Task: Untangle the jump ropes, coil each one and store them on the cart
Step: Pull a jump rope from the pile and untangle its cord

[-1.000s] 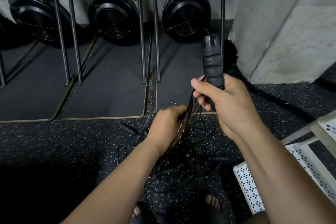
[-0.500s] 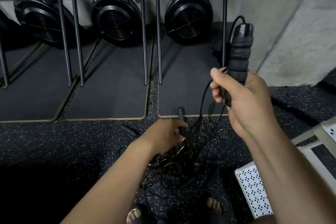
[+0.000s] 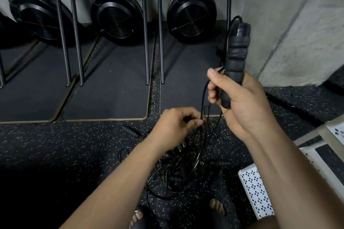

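Speckled rubber floor (image 3: 55, 154), nearest item: tangle of jump ropes (image 3: 178, 173) heaped just ahead of the person's feet (image 3: 216, 207), thin black cords looped over one another with several foam grips caught inside. White perforated cart (image 3: 255, 191) at the right edge, just beside the heap; no rope on the part that shows. Entry, left hand (image 3: 173, 126): thumb and fingers pinching cord strands just above the heap. Entry, right hand (image 3: 242, 102): curled round one handle (image 3: 236, 52), held upright, its cord (image 3: 204, 95) arching off the top and dropping toward the left hand. Beyond: loose handle (image 3: 130, 129) lying apart, dark mats (image 3: 111, 80), fan-wheel machines (image 3: 117, 16), concrete wall (image 3: 297, 24). Judged progress: early; one rope being teased free, none coiled or stored.
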